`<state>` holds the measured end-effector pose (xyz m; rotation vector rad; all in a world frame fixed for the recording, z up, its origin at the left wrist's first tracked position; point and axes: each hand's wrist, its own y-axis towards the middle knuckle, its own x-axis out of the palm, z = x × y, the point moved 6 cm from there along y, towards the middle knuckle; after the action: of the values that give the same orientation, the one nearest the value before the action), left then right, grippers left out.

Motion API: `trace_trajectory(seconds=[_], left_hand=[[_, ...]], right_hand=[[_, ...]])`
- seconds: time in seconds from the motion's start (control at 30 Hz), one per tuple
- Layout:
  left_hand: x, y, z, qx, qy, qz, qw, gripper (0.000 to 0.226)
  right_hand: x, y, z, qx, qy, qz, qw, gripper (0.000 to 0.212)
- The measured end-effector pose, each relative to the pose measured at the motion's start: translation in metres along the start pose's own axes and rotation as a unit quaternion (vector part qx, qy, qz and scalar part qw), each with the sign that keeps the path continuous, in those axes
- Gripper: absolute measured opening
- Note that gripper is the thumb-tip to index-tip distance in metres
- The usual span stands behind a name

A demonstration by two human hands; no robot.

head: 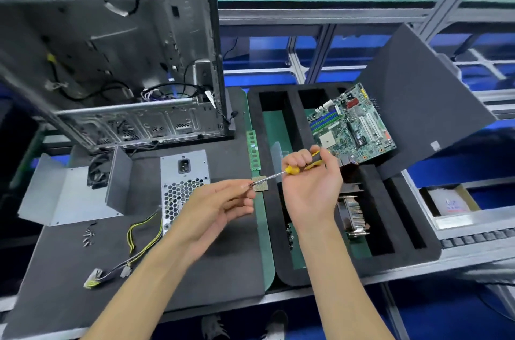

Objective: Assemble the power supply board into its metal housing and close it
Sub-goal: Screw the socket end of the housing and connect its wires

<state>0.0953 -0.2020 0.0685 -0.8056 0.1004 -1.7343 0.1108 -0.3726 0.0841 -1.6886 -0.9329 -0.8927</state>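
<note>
Reaching forward over the tabletop (223, 270), the right hand (309, 186) grips a yellow-handled screwdriver (301, 168), palm up, while the left hand (214, 206) pinches its tip between fingertips. Just beyond the left hand, the power supply housing (184, 181) lies on dark foam, honeycomb grille up, its cables (139, 245) trailing nearer. Farther left rests a bent metal cover (64, 194); behind stands an open computer case (111, 61).

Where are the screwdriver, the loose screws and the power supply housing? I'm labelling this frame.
screwdriver (312, 162): head view, yellow-and-black handle.
loose screws (89, 236): head view, middle of the pile.
power supply housing (182, 189): head view, honeycomb vent panel.
</note>
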Motion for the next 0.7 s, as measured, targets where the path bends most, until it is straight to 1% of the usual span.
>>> trace_trajectory(seconds=[0.1, 0.2, 0.27, 0.33, 0.43, 0.5, 0.6, 0.7], left_hand=[[-0.016, -0.005, 0.009, -0.005, -0.072, 0.022, 0.997, 0.021], [-0.03, -0.012, 0.021, 0.012, -0.095, 0.023, 0.995, 0.022], [-0.039, -0.017, 0.03, 0.033, -0.091, 0.029, 0.995, 0.023], [-0.049, -0.021, 0.039, 0.061, -0.078, 0.041, 0.994, 0.026], [-0.066, -0.027, 0.052, 0.109, -0.048, 0.061, 0.991, 0.025], [-0.077, -0.031, 0.058, 0.137, -0.036, 0.072, 0.987, 0.025], [-0.085, -0.035, 0.06, 0.155, -0.035, 0.075, 0.984, 0.025], [-0.089, -0.038, 0.057, 0.156, -0.037, 0.073, 0.984, 0.026]], right_hand=[[0.007, -0.003, 0.015, -0.022, -0.044, -0.003, 0.999, 0.013], [0.011, -0.007, 0.03, -0.04, -0.115, -0.005, 0.993, 0.012], [0.012, -0.011, 0.04, -0.059, -0.201, -0.009, 0.978, 0.014], [0.013, -0.015, 0.05, -0.078, -0.291, -0.023, 0.953, 0.021], [0.015, -0.023, 0.065, -0.074, -0.364, -0.051, 0.927, 0.031], [0.014, -0.028, 0.073, -0.063, -0.38, -0.055, 0.921, 0.033], [0.009, -0.034, 0.086, -0.035, -0.351, -0.035, 0.935, 0.037], [0.006, -0.037, 0.093, -0.028, -0.328, -0.03, 0.944, 0.037]])
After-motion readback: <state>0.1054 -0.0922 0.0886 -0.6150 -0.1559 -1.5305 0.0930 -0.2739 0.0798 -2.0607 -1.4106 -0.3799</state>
